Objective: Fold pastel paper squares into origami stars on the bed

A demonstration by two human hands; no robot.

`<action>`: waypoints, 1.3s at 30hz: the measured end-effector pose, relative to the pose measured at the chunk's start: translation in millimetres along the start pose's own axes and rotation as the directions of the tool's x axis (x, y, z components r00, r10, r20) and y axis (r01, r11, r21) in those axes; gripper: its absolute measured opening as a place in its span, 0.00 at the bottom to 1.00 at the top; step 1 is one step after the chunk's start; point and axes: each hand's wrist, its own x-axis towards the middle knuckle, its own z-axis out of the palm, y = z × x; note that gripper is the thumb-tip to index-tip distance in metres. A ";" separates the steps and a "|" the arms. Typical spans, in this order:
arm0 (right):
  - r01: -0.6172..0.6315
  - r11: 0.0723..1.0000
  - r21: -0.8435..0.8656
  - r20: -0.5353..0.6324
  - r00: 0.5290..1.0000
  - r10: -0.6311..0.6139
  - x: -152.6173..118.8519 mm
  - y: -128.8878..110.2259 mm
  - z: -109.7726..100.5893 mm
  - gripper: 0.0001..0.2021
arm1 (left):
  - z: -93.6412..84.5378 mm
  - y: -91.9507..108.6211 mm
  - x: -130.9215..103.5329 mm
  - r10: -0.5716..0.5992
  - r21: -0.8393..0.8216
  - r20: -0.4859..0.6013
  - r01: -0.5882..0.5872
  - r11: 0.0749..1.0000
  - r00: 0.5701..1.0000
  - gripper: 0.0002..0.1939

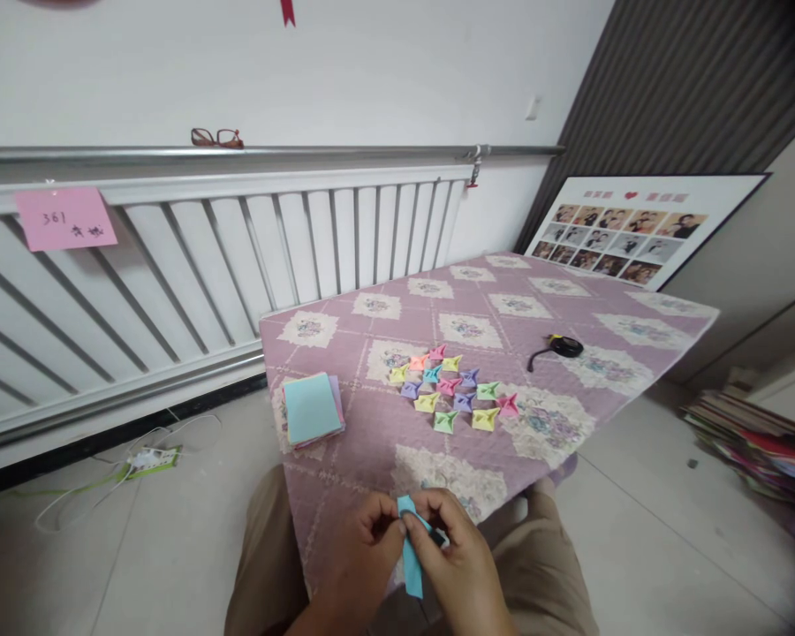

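Observation:
Close to my lap, at the near edge of the table, a folded strip of light-blue paper [412, 570] is pinched between both hands. My left hand [371, 552] grips its left side with thumb and bent fingers. From the right, my right hand [460, 556] closes on the same strip, thumb pressed on its face. A small dark thing [436, 536] shows by the right fingers; I cannot tell what it is. Beyond the hands stand several small folded paper pieces [446, 386] in pink, yellow, green, blue and purple. Left of them lies a stack of square coloured paper [312, 409], light blue on top.
A floral purple cloth covers the table [364, 424]. A black corded object [563, 345] lies farther right. Behind stand a white radiator [344, 234] and a photo board [636, 225]. Glasses [217, 138] rest on the pipe. A power strip [152, 461] with cables lies on the floor.

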 end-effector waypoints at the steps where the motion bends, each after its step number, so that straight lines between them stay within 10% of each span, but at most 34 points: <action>1: 0.001 1.000 0.002 -0.004 1.000 -0.001 -0.2 0.0 0.2 0.02 | 0.6 0.0 -0.2 0.003 0.013 -0.009 -0.003 1.000 1.000 0.05; 23: 0.210 0.955 -0.210 -0.067 0.971 -0.229 -2.9 -1.8 2.6 0.04 | 2.9 -14.0 1.2 0.098 0.159 -0.067 -0.086 0.983 0.993 0.08; 39: 0.134 0.982 -0.132 -0.053 0.988 -0.142 -1.3 -10.6 7.1 0.06 | -3.8 -3.8 -3.2 0.209 0.403 -0.041 -0.176 0.898 0.977 0.09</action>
